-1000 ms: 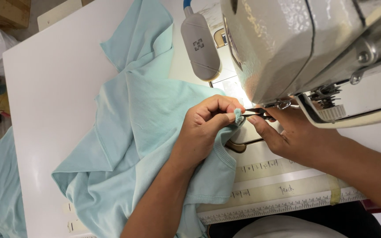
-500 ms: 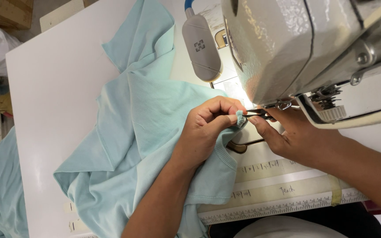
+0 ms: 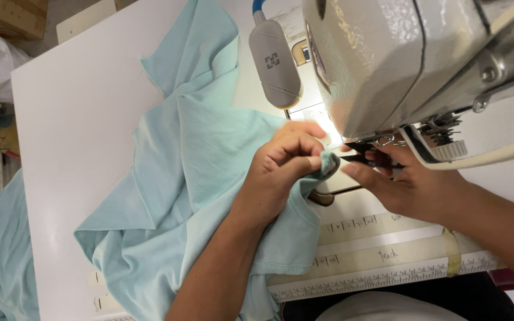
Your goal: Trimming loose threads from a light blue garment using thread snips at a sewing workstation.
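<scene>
A light blue knit garment [image 3: 209,142] lies bunched on the white table [image 3: 72,119] and runs up to the sewing machine. My left hand [image 3: 281,166] rests on it and pinches a small fold of its ribbed edge [image 3: 327,161] between thumb and fingers. My right hand [image 3: 411,184] is just to the right, under the machine head, and holds a small black cutting tool [image 3: 358,156] whose tip points at the pinched fold. The tool's tip and the cloth look almost in contact. The machine head hides the needle area.
The grey-white sewing machine head [image 3: 400,53] overhangs my right hand, with a grey lamp [image 3: 273,62] beside it. Ruler tapes [image 3: 376,255] are stuck along the near table edge. More blue cloth [image 3: 1,249] hangs at the left. A cardboard box [image 3: 1,15] sits far left.
</scene>
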